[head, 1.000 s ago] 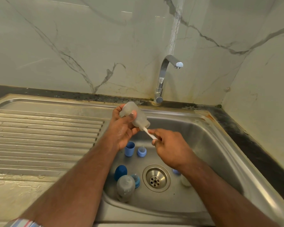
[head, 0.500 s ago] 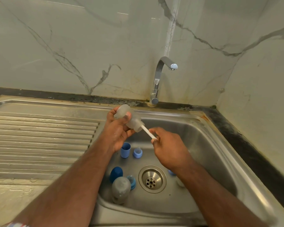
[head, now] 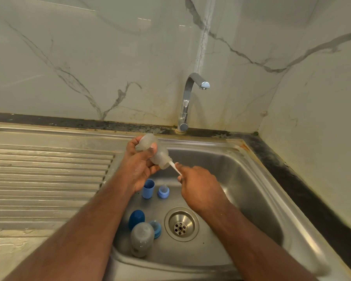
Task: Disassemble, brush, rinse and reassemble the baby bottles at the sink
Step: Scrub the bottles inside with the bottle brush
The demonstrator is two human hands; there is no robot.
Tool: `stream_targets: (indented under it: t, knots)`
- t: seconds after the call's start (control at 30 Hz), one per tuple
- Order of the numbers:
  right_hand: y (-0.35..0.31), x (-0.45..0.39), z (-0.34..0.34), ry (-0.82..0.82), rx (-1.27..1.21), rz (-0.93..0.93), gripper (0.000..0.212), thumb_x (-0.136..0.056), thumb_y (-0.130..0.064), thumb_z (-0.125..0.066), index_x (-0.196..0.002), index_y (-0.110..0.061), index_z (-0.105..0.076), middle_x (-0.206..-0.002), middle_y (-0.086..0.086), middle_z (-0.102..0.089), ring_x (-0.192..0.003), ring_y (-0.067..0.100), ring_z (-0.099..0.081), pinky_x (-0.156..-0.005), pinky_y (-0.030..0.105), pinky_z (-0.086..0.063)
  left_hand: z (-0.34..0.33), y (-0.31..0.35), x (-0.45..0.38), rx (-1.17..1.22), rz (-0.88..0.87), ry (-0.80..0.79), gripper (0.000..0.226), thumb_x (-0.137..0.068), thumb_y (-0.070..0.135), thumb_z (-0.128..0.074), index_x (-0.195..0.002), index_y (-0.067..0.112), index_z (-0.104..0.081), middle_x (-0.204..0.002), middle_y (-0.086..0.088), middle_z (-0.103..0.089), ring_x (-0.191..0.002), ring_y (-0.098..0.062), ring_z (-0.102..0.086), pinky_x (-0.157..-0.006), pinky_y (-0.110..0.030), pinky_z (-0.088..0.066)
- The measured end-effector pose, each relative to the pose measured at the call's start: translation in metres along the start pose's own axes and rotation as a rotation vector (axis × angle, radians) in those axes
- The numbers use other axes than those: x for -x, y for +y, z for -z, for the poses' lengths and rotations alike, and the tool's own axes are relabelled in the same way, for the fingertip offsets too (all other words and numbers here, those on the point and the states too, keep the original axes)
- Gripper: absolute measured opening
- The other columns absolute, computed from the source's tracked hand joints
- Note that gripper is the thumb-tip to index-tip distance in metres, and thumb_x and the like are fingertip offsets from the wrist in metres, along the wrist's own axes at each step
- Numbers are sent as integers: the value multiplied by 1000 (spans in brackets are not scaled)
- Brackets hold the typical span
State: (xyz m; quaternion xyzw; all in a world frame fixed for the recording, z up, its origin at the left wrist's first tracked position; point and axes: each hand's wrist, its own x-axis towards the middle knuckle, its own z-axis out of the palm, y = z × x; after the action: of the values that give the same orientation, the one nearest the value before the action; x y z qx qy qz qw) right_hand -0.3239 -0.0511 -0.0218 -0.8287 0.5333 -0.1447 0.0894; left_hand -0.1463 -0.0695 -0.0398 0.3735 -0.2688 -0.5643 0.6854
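Brushing goes on: my left hand [head: 139, 165] still grips the clear bottle [head: 154, 151] over the sink [head: 251, 189], mouth tilted down-right, while my right hand [head: 199, 187] pinches the white brush handle [head: 175, 169]. Since a second ago the handle sits slightly deeper, so scrubbing continues; rinsing remains, tap [head: 187, 98] dry.

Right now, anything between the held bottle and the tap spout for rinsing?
Nothing visible. The left hand holds the bottle above the sink, below and left of the spout; only open air lies between them. The right hand holds the brush handle on the bottle's lower side.
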Motion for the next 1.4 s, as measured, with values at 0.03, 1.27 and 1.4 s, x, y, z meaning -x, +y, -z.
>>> stream_targets:
  t: [0.03,1.27,1.4]
  knots:
    - [-2,1,1,-41,-50,5,48,-103,-24,-48,-148,-37,-43,-103,-3,-60,-92,19,-62,-76,30,-48,0,0,-1,6,-1,-6,49,-98,4,-61,-139,20,-41,-131,-12,-53,-110,-36,-66,-71,-47,-64]
    - [9,4,11,-183,-640,-170,39,-98,-19,-60,-134,-33,-62,-76,-2,-64,-56,9,-53,-50,24,-45,-10,-4,-1,9,51,48,29,-102,15,-59,-127,23,-48,-129,-14,-57,-108,-35,-67,-63,-42,-64]
    - [13,1,13,-76,-368,-105,40,-97,-24,-61,-136,-34,-61,-95,-8,-69,-69,3,-56,-67,16,-42,-10,-6,0,4,50,48,28,-101,15,-60,-126,22,-49,-131,-17,-56,-101,-36,-72,-64,-43,-64]
